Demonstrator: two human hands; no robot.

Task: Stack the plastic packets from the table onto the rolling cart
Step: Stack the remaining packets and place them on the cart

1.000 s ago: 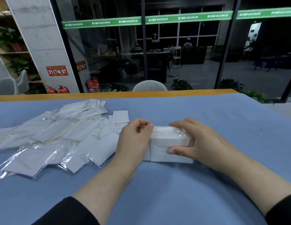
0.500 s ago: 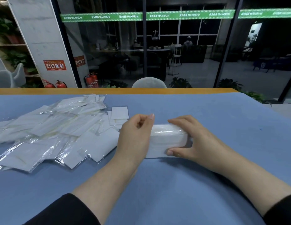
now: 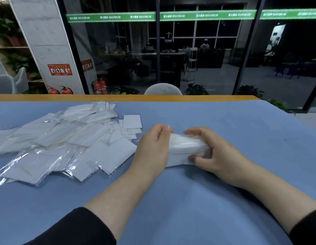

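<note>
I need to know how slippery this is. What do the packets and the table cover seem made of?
Packets: clear glossy plastic film, glinting and crinkled, over flat white inserts, maybe paper or cloth. Table cover: matte blue, no glare, probably fabric or felt.
</note>
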